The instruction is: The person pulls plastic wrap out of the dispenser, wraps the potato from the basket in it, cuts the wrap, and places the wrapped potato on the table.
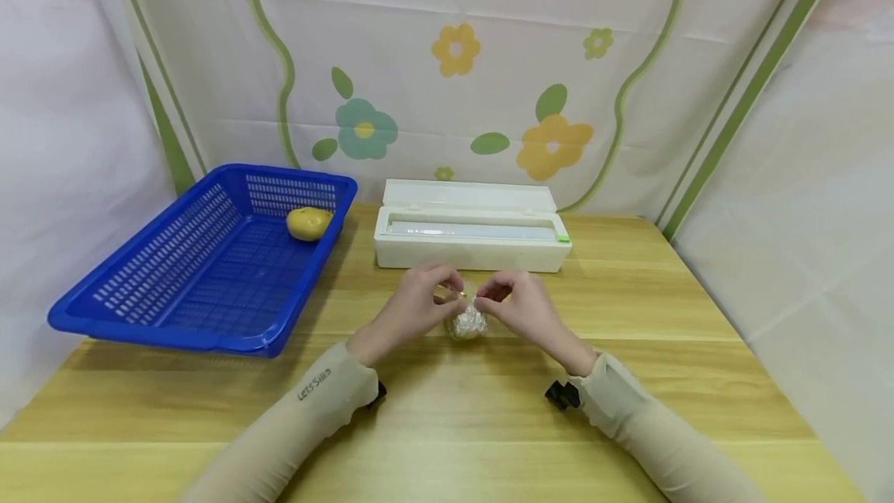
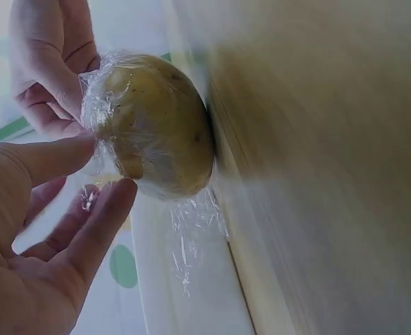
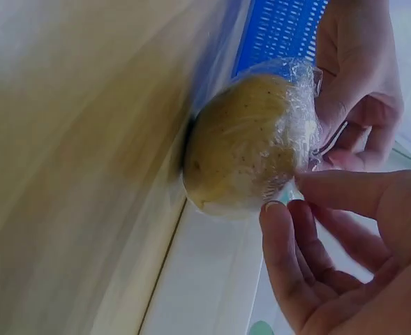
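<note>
A potato (image 2: 167, 129) in crinkled, clear plastic wrap (image 3: 299, 112) rests on the wooden table, with the wrap bunched on its upper side. My left hand (image 1: 415, 305) is at its left, the thumb against the bunched wrap and a bit of film by the curled fingers. From the other side my right hand (image 1: 527, 313) pinches the wrap between thumb and fingertips. Both hands' fingertips are close together above the potato. In the left wrist view a loose flap of film hangs off the potato's far side.
Behind the hands stands a white plastic-wrap box (image 1: 475, 254), lid raised, its roll showing. To the left is a blue basket (image 1: 202, 340) with an unwrapped potato (image 1: 309, 223) in it. A flowered curtain (image 1: 447, 115) encloses the back of the wooden table (image 1: 475, 441).
</note>
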Demonstrator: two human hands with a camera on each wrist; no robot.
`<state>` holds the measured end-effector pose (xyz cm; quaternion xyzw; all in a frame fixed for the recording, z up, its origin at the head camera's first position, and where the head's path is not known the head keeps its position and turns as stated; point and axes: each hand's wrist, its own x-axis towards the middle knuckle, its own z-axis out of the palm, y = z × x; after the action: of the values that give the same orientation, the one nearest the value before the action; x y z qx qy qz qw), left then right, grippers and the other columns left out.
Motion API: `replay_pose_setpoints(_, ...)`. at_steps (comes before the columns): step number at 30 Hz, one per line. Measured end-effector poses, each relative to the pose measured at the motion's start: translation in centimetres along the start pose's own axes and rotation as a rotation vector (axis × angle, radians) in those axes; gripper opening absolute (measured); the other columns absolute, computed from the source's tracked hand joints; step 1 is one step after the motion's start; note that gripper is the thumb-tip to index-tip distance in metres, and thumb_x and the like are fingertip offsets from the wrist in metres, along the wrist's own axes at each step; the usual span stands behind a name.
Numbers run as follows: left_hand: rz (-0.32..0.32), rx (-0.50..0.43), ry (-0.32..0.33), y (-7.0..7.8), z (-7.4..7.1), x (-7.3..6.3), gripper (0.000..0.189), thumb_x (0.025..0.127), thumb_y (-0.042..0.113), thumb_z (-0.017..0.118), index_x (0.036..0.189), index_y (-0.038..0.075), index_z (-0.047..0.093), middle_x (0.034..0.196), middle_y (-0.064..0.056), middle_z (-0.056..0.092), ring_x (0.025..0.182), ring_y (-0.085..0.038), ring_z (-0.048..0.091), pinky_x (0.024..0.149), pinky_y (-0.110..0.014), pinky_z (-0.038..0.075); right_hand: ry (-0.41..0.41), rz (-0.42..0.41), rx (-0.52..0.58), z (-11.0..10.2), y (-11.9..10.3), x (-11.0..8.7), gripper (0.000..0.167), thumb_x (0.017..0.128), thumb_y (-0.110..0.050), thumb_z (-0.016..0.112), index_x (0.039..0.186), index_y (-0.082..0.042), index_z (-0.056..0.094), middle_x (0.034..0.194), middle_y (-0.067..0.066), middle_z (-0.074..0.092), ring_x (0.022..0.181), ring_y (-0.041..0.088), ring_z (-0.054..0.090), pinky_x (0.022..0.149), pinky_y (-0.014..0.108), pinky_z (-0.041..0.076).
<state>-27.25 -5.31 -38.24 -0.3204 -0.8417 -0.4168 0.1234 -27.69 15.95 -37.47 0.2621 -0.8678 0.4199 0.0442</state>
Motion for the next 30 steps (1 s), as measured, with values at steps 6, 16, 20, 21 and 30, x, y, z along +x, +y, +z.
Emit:
replay_pose_setpoints(6,-0.029,0.214,-0.075,0.6,-0.6,-0.1,0.011,0.088,0.019,0.077,0.097,0.013,0.08,0.104,0.002,0.071,0.1,-0.015,0.064,0.08,-0.031,0.052,-0.071,-0.128,-0.041,-0.2,0.4,0.3,0.009,0.088,-0.005,0.074,0.096,-0.006,0.078,0.09,-0.001,0.068,0.078,0.017,0.064,0.061,0.026,0.055)
replay_pose_setpoints(16,-0.122,0.351,-0.267,1.0,-1.3,0.0,0.058,0.077,0.054,0.079,0.117,0.014,0.074,0.125,0.002,0.065,0.112,-0.017,0.06,0.063,-0.023,0.05,-0.239,-0.22,-0.087,-1.0,1.1,0.4,0.047,0.082,-0.027,0.082,0.117,0.002,0.07,0.107,0.003,0.057,0.092,0.023,0.059,0.072,0.032,0.056)
replay_pose_setpoints(20,-0.114,0.334,-0.314,0.9,-1.5,0.0,0.062,0.073,0.047,0.085,0.122,0.011,0.071,0.127,0.002,0.062,0.114,-0.019,0.058,0.077,-0.032,0.053,-0.247,-0.233,-0.107,-0.9,1.2,0.5,0.059,0.08,-0.032,0.083,0.124,0.003,0.065,0.109,0.004,0.055,0.096,0.022,0.057,0.074,0.032,0.056)
replay_pose_setpoints(21,-0.114,0.318,-0.322,0.9,-1.6,0.0,0.062,0.073,0.044,0.086,0.123,0.01,0.07,0.128,0.002,0.062,0.115,-0.019,0.057,0.081,-0.035,0.052,-0.251,-0.237,-0.115,-0.8,1.2,0.5,0.061,0.08,-0.032,0.083,0.126,0.003,0.064,0.109,0.004,0.055,0.096,0.023,0.057,0.075,0.032,0.056)
replay_pose_setpoints(30,-0.081,0.219,-0.361,0.1,-2.2,0.0,0.052,0.076,0.036,0.086,0.12,0.01,0.072,0.126,0.004,0.06,0.107,-0.013,0.059,0.087,-0.033,0.05,-0.309,-0.242,-0.158,-1.2,1.7,0.8,0.063,0.077,-0.031,0.084,0.128,-0.001,0.063,0.118,0.004,0.053,0.103,0.02,0.052,0.079,0.039,0.053)
